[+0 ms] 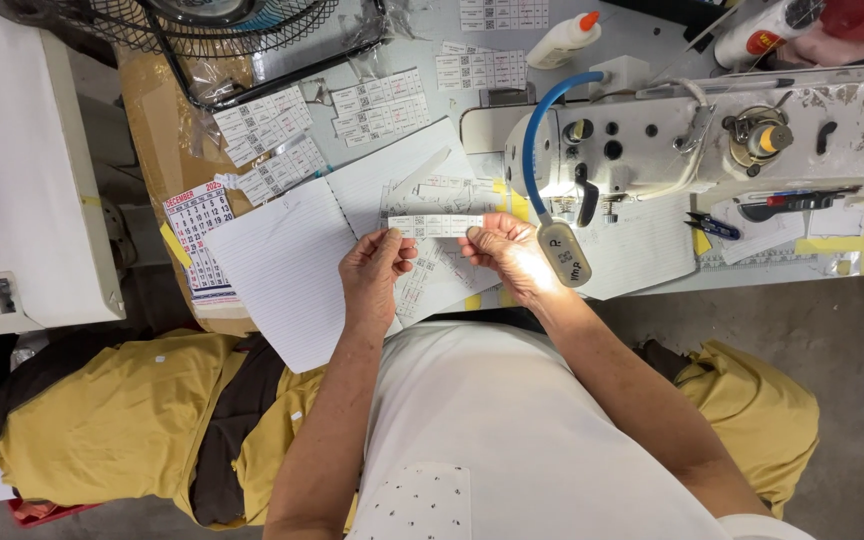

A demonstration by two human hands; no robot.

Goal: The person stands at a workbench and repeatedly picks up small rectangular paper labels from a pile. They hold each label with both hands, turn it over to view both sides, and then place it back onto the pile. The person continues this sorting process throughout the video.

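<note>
Left hand (375,272) at centre frame, thumb and fingers pinched shut on the left end of a narrow white label strip (436,225); right hand (508,252) just to its right, fingertips pinched on the strip's other end, lit brightly by a small lamp head (563,254) on a blue flexible neck (537,130). Strip held level between both hands, above an open lined notebook (297,265) spread across centre-left of frame, with more label sheets (442,190) lying on its right-hand page. Further loose label sheets (270,140) scattered toward upper centre, beside a black wire fan guard (222,45) at top left. Small calendar card (200,235) at left of the notebook, on brown cardboard. White sewing machine (712,135) across upper right, a white glue bottle with orange tip (564,40) above it at top centre, blue-handled snips (712,226) below it on the table. Mustard-yellow fabric (122,420) heaped at lower left and again at lower right, either side of a white-shirted torso.
</note>
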